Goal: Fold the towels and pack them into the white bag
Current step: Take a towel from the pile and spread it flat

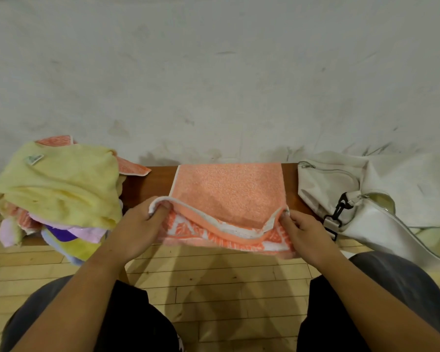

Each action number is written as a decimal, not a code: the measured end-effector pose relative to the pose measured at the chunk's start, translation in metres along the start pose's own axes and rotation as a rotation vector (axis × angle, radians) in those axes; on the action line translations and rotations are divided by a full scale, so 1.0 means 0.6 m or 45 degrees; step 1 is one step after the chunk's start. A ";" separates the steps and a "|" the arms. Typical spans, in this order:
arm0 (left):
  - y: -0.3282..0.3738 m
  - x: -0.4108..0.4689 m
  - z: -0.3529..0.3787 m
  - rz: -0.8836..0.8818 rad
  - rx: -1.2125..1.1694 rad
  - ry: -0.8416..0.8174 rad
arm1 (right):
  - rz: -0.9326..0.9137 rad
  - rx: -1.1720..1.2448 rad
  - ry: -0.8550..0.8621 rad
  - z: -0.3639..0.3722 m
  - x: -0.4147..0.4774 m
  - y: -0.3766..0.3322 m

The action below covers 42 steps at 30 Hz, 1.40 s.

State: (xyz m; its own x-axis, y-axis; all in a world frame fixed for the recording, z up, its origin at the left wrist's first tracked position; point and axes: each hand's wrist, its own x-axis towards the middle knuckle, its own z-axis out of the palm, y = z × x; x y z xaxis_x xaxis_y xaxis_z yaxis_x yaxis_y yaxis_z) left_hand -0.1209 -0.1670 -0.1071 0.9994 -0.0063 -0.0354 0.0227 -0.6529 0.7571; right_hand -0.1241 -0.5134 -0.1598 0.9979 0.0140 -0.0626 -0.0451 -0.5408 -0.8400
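Centre frame: soft, limp orange-and-white terry towel (pixel 229 194), near corners pinched by left hand (pixel 137 229) and right hand (pixel 305 232) (probably light); best held at corners.

An orange towel (pixel 229 191) lies across the wooden counter (pixel 150 186), its far edge at the wall (pixel 214 72). The left grip (pixel 135 229) pinches the upper layer's near-left corner and the right grip (pixel 305 237) pinches the near-right corner. The hem sags between them over a patterned lower layer. A heap (pixel 59 184) of yellow, orange and lilac towels sits at the counter's left end. The white bag (pixel 366 219) lies unzipped at the right, perhaps with a pale yellow cloth (pixel 381 201) inside.
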 end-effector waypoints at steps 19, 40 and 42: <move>0.007 0.030 0.052 -0.045 -0.038 -0.276 | 0.004 -0.016 0.087 -0.003 0.016 0.011; 0.055 0.053 0.004 -0.139 0.080 -0.355 | 0.139 -0.331 0.103 -0.079 0.063 -0.058; 0.064 0.092 -0.004 -0.129 0.110 -0.223 | 0.146 -0.180 0.185 -0.090 0.100 -0.067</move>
State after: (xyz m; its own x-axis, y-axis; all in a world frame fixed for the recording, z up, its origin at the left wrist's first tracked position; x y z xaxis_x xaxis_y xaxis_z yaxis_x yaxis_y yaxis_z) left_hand -0.0650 -0.1905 -0.0786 0.9719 -0.0641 -0.2267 0.1124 -0.7195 0.6854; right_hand -0.0601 -0.5364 -0.1009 0.9831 -0.1702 -0.0667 -0.1623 -0.6446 -0.7471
